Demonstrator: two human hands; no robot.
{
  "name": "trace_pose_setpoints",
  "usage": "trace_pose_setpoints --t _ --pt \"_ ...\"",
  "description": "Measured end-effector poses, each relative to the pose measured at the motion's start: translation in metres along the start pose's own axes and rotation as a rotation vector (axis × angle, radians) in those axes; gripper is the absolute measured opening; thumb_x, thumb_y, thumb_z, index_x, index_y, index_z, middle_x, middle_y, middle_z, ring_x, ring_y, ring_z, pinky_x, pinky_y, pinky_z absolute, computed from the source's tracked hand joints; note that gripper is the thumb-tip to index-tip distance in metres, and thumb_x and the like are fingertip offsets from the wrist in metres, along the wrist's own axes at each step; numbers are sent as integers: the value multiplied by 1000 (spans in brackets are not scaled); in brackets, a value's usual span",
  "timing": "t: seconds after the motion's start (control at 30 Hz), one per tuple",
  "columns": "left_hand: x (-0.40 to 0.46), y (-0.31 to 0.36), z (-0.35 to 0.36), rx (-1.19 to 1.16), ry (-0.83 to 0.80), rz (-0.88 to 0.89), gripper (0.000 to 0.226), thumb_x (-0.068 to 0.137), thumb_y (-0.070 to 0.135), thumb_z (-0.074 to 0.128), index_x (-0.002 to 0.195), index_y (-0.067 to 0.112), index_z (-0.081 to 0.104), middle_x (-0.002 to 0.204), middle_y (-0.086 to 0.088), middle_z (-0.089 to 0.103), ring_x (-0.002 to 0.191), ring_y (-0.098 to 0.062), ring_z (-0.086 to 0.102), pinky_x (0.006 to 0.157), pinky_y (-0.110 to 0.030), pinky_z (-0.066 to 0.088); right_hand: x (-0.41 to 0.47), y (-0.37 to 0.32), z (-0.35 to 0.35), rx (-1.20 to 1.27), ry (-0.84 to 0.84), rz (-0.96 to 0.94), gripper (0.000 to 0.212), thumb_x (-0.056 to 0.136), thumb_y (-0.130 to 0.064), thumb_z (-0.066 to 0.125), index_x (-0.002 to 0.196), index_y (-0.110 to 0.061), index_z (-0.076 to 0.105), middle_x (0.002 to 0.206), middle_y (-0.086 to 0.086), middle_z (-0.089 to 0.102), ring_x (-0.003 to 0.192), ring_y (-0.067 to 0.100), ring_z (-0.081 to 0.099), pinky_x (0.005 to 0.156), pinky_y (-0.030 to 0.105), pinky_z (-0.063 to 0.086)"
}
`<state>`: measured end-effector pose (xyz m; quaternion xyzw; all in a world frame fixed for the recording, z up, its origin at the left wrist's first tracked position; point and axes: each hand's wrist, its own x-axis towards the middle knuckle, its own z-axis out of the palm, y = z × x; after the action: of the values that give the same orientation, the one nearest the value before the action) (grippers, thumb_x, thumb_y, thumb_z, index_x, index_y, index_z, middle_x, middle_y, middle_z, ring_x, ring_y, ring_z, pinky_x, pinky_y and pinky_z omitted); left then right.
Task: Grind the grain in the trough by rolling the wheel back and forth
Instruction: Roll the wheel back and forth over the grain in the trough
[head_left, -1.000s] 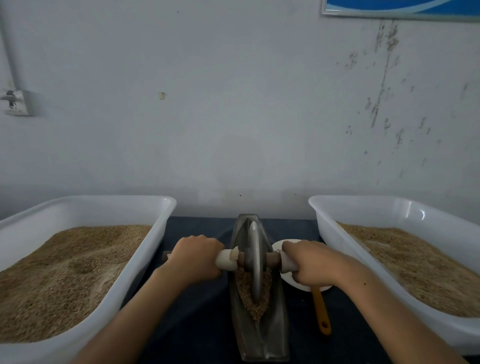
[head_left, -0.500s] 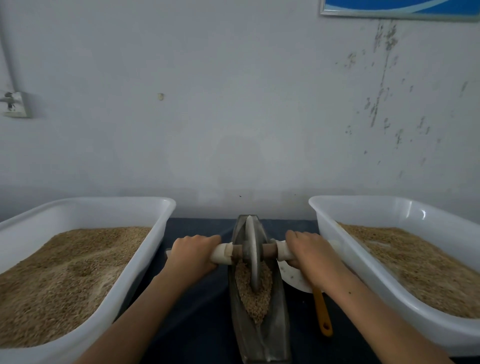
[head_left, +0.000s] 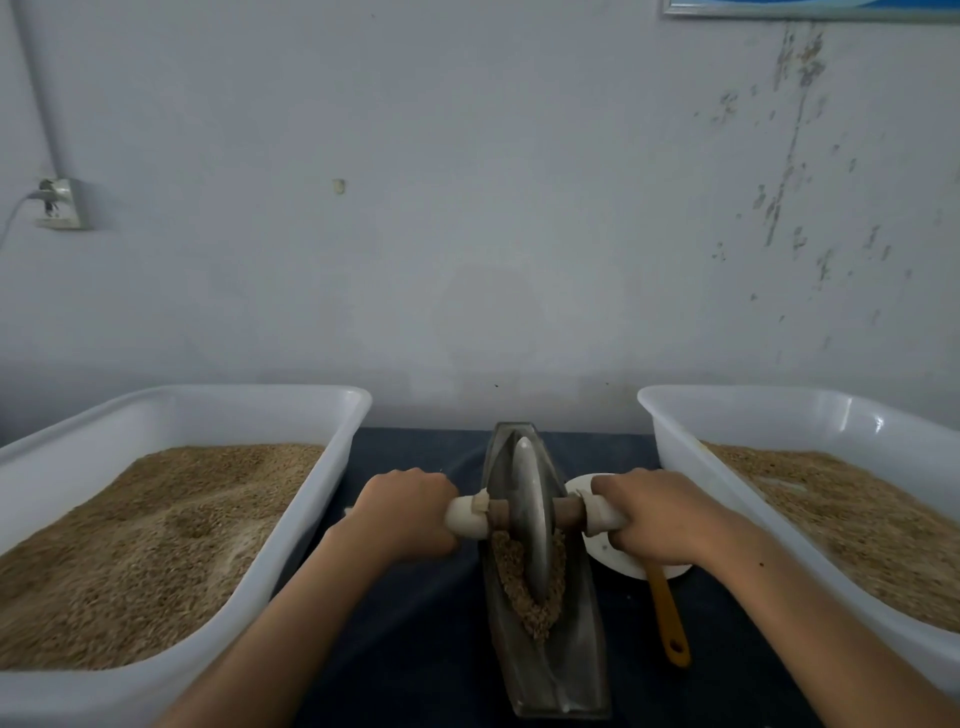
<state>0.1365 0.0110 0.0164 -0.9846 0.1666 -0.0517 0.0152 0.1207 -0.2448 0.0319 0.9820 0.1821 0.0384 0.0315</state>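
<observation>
Both hands are curled tight round the white handles: the left hand (head_left: 408, 512) on one side of the wheel (head_left: 527, 512), the right hand (head_left: 652, 514) on the other. At lower middle, the wheel is stood on edge in the trough (head_left: 543, 670), on brown grain (head_left: 524, 597). Heavy, hard metal is likely; the handles are best held.

the wheel (head_left: 528, 512) looks like dull grey metal, smooth and faintly shiny on its face. the trough (head_left: 548, 670) is the same dark metal, worn matt. the axle (head_left: 569, 510) looks like brown wood, its handles (head_left: 466, 514) wrapped in something pale and smooth. grain (head_left: 530, 597) lies rough and husky. both tubs (head_left: 769, 415) are glossy white plastic. the tabletop (head_left: 415, 613) seems covered in dark matt cloth. the wall (head_left: 467, 208) is flaking paint.
</observation>
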Motion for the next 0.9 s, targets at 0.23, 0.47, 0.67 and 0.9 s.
trace_pose_setpoints --t 0.23,0.47,0.67,0.9 --pt "2 1 9 29 197 -28 26 82 42 60 105 31 59 97 8 66 89 -14 62 71 -27 44 3 -2 17 7 278 -9 17 90 -21 54 95 -28 40 95 -8 56 84 12 54 66 25 35" --pt "2 2 11 58 275 -38 25 85 44 57 105 30 56 96 8 65 88 -13 62 69 -25 42 7 7 22 68 251 -12 19 87 -28 57 88 -36 41 88 -12 55 79 7 50 62 22 31" --pt "0 2 -1 86 102 19 26 81 42 60 102 27 61 96 6 66 87 -13 62 71 -26 45 3 7 6 98 -42 10 23 83 -25 60 87 -38 42 81 -11 53 78 10 54 55 22 32" --pt "1 1 1 80 114 -2 26 79 44 62 101 29 60 95 7 65 86 -13 61 69 -26 43 4 2 6 69 1 43 17 85 -22 59 88 -32 46 80 -9 53 78 12 55 55 22 31"
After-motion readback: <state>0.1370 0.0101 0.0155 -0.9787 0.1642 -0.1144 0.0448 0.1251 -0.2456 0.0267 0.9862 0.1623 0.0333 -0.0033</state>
